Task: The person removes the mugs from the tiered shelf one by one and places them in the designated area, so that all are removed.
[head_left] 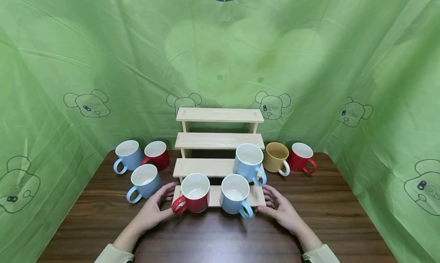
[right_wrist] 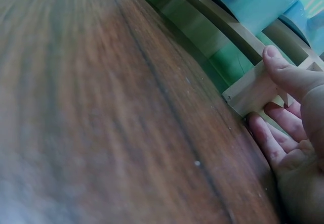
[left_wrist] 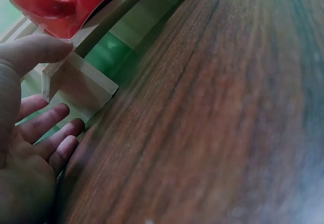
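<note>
A stepped wooden display stand (head_left: 220, 140) with several tiers stands at the table's middle. My left hand (head_left: 154, 207) holds the left end of its lowest step; in the left wrist view the thumb (left_wrist: 45, 52) lies at the front edge and the fingers bend beside the support board (left_wrist: 81, 82). My right hand (head_left: 280, 207) holds the opposite end likewise, its thumb (right_wrist: 286, 72) at the front corner. On the lowest step sit a red mug (head_left: 197, 202) at left and a light blue mug (head_left: 233, 203) at right. Another light blue mug (head_left: 245, 169) is on the second step's right end.
Left of the stand are two light blue mugs (head_left: 128, 159) (head_left: 148, 184) and a red mug (head_left: 159, 159). To its right stand a mustard mug (head_left: 273, 163) with a white handle and a red mug (head_left: 297, 161). Green printed cloth (head_left: 220, 64) encloses the dark wooden table (head_left: 220, 240).
</note>
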Demonstrator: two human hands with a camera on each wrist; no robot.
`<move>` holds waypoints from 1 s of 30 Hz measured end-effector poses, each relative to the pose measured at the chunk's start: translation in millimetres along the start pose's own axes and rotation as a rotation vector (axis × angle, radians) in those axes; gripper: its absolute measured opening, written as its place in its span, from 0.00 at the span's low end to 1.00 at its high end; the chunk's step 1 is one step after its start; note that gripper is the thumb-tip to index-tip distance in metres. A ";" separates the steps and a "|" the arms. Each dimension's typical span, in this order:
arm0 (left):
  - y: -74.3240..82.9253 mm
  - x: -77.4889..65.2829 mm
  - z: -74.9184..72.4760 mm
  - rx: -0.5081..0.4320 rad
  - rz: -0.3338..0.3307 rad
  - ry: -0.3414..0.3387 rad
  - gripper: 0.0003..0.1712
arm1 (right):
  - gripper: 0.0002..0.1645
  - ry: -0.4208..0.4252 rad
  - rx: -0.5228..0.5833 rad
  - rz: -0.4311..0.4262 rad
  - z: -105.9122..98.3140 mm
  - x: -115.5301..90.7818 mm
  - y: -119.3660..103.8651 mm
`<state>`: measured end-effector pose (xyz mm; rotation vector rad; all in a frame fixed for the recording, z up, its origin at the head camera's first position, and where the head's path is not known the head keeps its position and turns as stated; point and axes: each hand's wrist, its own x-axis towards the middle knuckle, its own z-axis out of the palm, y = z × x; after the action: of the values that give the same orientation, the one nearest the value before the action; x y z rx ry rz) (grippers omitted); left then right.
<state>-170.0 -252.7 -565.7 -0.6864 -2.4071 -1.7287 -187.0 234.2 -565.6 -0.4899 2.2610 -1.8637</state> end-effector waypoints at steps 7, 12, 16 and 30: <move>0.8 -0.1 2.2 0.036 -0.030 0.005 0.42 | 0.47 -0.022 0.029 0.024 -1.2 1.8 -2.9; 0.6 -0.7 1.7 0.031 -0.035 0.013 0.41 | 0.49 -0.038 0.007 0.036 -2.3 2.9 -7.4; 0.3 -1.1 2.2 0.020 -0.049 0.011 0.40 | 0.50 -0.055 -0.022 0.060 -5.8 2.1 -12.9; -0.4 -0.8 2.5 0.000 -0.082 -0.001 0.39 | 0.41 0.010 -0.240 -0.062 -35.9 7.7 -68.5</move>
<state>-169.0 -250.8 -567.1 -0.5971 -2.4690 -1.7592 -196.4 253.2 -490.9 -0.5931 2.5172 -1.6312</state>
